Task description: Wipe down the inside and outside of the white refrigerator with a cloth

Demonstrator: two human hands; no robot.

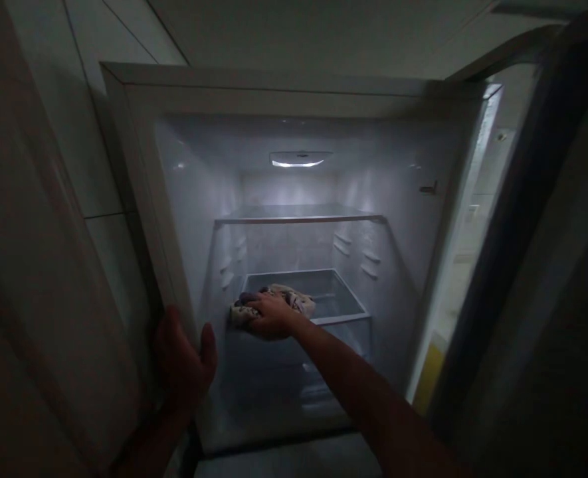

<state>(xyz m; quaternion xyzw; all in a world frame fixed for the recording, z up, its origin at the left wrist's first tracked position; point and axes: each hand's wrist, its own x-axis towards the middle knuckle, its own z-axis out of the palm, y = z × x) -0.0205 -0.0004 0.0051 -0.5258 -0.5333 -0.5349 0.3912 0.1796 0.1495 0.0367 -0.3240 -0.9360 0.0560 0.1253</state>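
Observation:
My right hand [272, 316] reaches into a lit refrigerator, its fingers closed over a crumpled patterned cloth [294, 300]. The cloth is pressed against the front left part of the lower glass shelf [341, 299], and part of it hangs at the shelf's front edge. At the refrigerator's left front edge [167, 265] is my left hand [187, 355], thumb apart from the fingers, holding no loose thing. Shadow partly hides its fingers, so I cannot tell how firmly it touches the edge.
An upper glass shelf [298, 218] spans the refrigerator below its lamp [297, 159]. Ribbed shelf supports [370, 264] line the side walls. Clear drawers [294, 385] sit below the lower shelf. The dark edge of the open door [503, 219] stands at right; a tiled wall [107, 252] is at left.

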